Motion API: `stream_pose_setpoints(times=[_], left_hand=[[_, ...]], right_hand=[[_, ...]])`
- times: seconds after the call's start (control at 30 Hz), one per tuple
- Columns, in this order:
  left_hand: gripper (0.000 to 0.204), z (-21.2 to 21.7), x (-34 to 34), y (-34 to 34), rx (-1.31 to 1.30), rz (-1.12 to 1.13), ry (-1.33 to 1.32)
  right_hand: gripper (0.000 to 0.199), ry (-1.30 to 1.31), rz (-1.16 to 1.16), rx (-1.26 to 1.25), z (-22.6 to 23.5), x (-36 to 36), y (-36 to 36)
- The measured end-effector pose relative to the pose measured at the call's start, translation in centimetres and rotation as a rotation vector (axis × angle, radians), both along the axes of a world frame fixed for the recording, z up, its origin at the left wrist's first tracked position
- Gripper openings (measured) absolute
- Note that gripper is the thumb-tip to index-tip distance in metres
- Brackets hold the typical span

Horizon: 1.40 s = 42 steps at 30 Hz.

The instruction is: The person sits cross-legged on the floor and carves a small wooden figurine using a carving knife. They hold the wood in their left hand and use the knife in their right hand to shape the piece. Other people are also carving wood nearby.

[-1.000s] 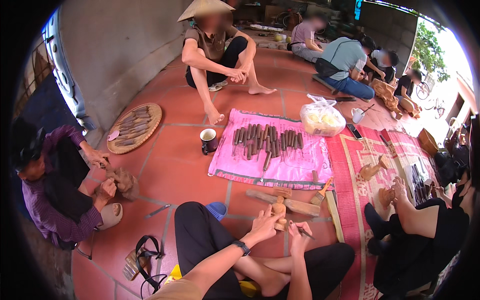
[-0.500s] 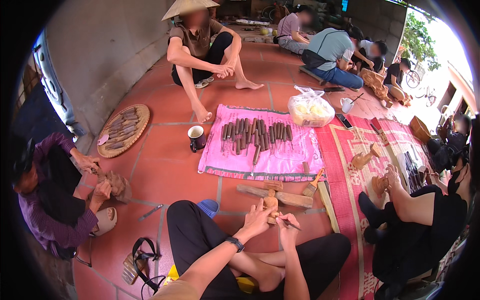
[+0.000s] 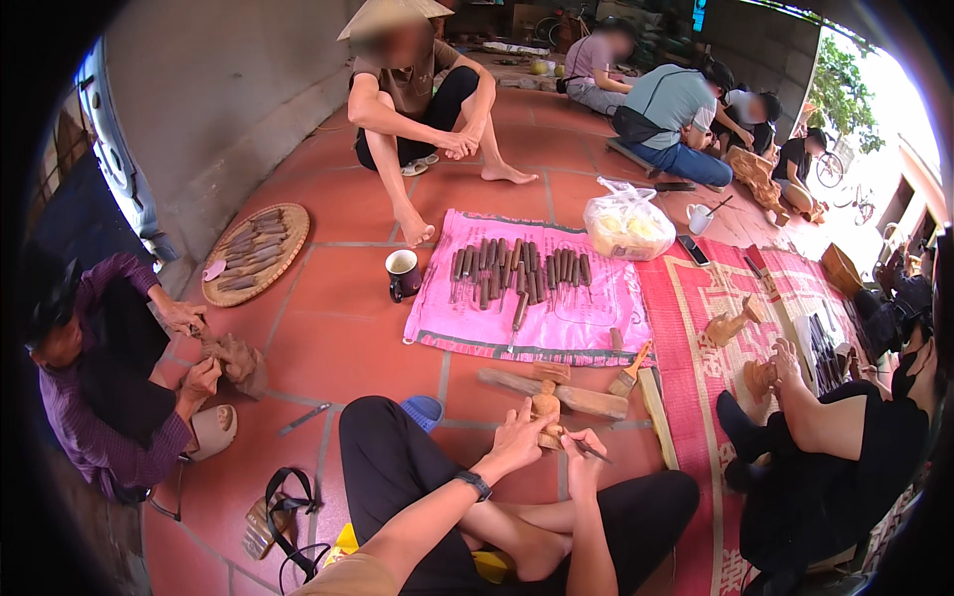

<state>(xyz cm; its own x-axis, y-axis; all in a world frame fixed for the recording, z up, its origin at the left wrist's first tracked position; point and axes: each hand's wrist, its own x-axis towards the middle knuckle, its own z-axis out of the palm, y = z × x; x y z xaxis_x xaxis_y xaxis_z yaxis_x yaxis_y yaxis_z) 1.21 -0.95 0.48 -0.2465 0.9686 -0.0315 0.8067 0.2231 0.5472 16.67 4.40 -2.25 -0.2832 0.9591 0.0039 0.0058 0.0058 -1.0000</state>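
My 2 hands on work: left hand laid against carved wooden figurine, index finger stretched, others bent; can't tell if thumb closes round. Right hand pinched tight on slim carving tool, beside figurine's near end. Figurine before my crossed legs, far end overlapping wooden beam. Flat brush right, chisels beyond on pink sheet.

The left hand touches a wooden figure; the right hand holds a thin tool near its base. Beyond, a beam lies before chisels on pink cloth.
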Motion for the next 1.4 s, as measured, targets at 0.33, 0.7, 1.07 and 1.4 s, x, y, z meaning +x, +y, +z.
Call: stream_pose_setpoints(times=[0.33, 0.7, 1.07, 1.4], left_hand=[[0.066, 0.5, 0.3, -0.1, 0.026, 0.0, -0.015], [0.067, 0.1, 0.3, 0.1, 0.029, -0.006, -0.015], [0.073, -0.7, 0.4, 0.1, 0.019, 0.004, 0.005], [0.068, 0.3, 0.3, 0.1, 0.063, 0.005, -0.011]], right_hand=[[0.012, -0.103, 0.017, 0.138, 0.8, -0.4, -0.6], [0.013, -0.116, 0.053, 0.184, 0.5, 0.0, -0.4], [0.015, 0.077, -0.007, -0.023, 0.3, 0.2, -0.2], [0.012, 0.228, -0.076, -0.152, 2.2, 0.1, -0.5]])
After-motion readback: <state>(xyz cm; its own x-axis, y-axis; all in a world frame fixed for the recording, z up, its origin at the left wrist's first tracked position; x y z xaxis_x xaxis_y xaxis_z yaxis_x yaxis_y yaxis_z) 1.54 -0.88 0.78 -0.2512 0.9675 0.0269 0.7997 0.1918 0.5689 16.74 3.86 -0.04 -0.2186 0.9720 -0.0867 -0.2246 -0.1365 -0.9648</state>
